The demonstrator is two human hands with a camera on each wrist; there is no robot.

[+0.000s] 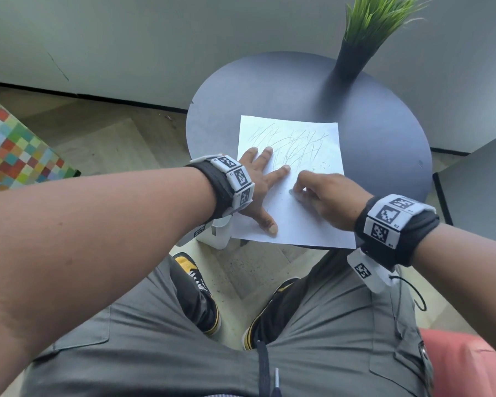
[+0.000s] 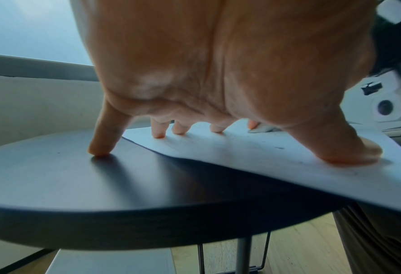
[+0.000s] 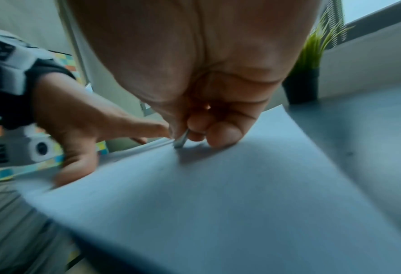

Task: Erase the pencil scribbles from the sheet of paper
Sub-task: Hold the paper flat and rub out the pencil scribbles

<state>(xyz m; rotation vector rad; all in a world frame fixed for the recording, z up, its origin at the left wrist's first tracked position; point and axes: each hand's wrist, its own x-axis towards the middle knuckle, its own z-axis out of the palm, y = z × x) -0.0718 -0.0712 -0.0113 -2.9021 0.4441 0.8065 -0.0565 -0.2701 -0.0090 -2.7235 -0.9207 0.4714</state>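
A white sheet of paper (image 1: 304, 222) lies on a round dark table (image 1: 384, 133), its near edge overhanging the rim. Pencil scribbles (image 1: 295, 144) cover its far half; the near half looks mostly bare, with small eraser crumbs (image 1: 324, 166). My left hand (image 1: 262, 181) lies spread flat, thumb and three fingers pressing the sheet (image 2: 265, 153), the little finger on the table (image 2: 54, 176). My right hand (image 1: 324, 193) pinches a small grey eraser (image 1: 292, 192) against the middle of the paper (image 3: 218, 194); the eraser (image 3: 180, 141) pokes out below my curled fingers.
A black vase with green artificial grass (image 1: 352, 55) stands at the table's far edge, also in the right wrist view (image 3: 305, 81). A white bin (image 1: 216, 233) sits on the floor under my left wrist. My knees and shoes are below the table's near rim.
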